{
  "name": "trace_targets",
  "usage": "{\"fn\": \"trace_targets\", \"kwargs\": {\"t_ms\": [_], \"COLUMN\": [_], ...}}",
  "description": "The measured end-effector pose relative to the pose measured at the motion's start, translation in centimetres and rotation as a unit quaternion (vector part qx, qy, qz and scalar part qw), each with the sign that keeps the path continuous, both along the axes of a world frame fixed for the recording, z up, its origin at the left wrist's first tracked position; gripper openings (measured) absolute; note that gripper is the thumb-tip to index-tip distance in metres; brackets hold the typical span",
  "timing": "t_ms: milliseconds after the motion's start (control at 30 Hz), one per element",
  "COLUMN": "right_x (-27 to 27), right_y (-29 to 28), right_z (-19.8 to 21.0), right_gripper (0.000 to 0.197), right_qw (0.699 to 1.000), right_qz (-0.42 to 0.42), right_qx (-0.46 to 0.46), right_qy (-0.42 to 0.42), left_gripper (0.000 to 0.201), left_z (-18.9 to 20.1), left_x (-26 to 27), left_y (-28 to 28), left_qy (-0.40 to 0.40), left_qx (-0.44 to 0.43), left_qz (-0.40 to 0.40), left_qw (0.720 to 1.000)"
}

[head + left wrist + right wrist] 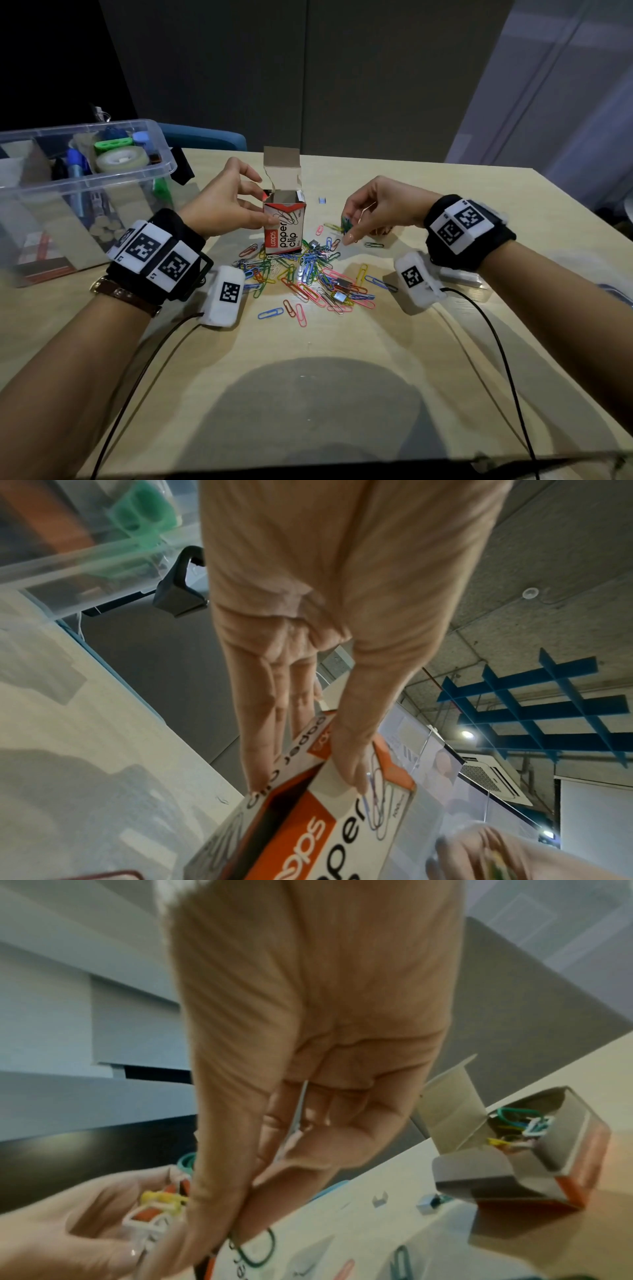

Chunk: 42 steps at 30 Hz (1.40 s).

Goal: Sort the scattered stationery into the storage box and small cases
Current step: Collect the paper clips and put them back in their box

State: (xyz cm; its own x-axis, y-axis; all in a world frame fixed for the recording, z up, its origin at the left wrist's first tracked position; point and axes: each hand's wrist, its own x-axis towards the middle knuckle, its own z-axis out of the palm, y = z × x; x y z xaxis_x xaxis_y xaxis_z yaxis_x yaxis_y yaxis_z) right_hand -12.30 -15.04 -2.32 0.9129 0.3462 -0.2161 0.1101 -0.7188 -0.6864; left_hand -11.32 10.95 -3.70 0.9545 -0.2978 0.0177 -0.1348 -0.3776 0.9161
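In the head view, the paper clip box is held upright at frame centre by the left hand, thumb and fingers curled round its sides, its top flap standing open. At centre right, a small bunch of clips is pinched in the right hand. The loose paper clips are spread on the table just below the box. The clear storage box, already holding tape and pens, is seen at the upper left.

In the left wrist view, the box sits at lower centre with the thumb pressed on its printed face.

In the right wrist view, the box lies at the right, clips visible inside.

The step in hand is judged to be filling the clip box. The next move calls for the pinched bunch to be carried over the rim, past the raised flap, and released. Open table is left toward the bottom of the head view; the far edge lies close behind the box.
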Motion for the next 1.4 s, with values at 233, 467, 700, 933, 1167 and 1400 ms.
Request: {"fn": "trace_targets", "kwargs": {"t_ms": [233, 467, 700, 933, 1167, 1400], "right_x": [-0.1, 0.4, 1.3, 1.2, 1.7, 1.2], "right_y": [0.7, 4.6, 7.7, 7.2, 7.5, 8.3], "right_z": [2.2, 2.9, 1.1, 2.2, 2.2, 4.0], "right_gripper": [0.028, 0.029, 0.017, 0.015, 0.009, 0.006], "right_qw": [0.994, 0.972, 0.973, 0.969, 0.956, 0.935], "right_qz": [0.000, -0.047, -0.057, -0.018, 0.005, 0.042], "right_qx": [0.105, 0.208, 0.002, -0.001, -0.122, -0.231], "right_qy": [-0.028, -0.094, -0.223, -0.245, -0.265, -0.267], "left_gripper": [0.059, 0.060, 0.060, 0.062, 0.062, 0.059], "left_z": [0.0, -0.2, -0.4, -0.5, -0.6, -0.6], "left_x": [0.1, 0.1, 0.0, 0.1, 0.2, 0.1], "left_y": [0.1, -0.1, -0.1, 0.0, 0.0, -0.2], "left_qy": [0.000, -0.008, -0.039, -0.039, -0.037, -0.030], "left_qx": [-0.003, -0.018, -0.007, -0.009, -0.009, -0.014], "left_qz": [0.000, -0.006, -0.021, -0.025, -0.027, -0.031], "left_qw": [1.000, 1.000, 0.999, 0.999, 0.999, 0.999]}}
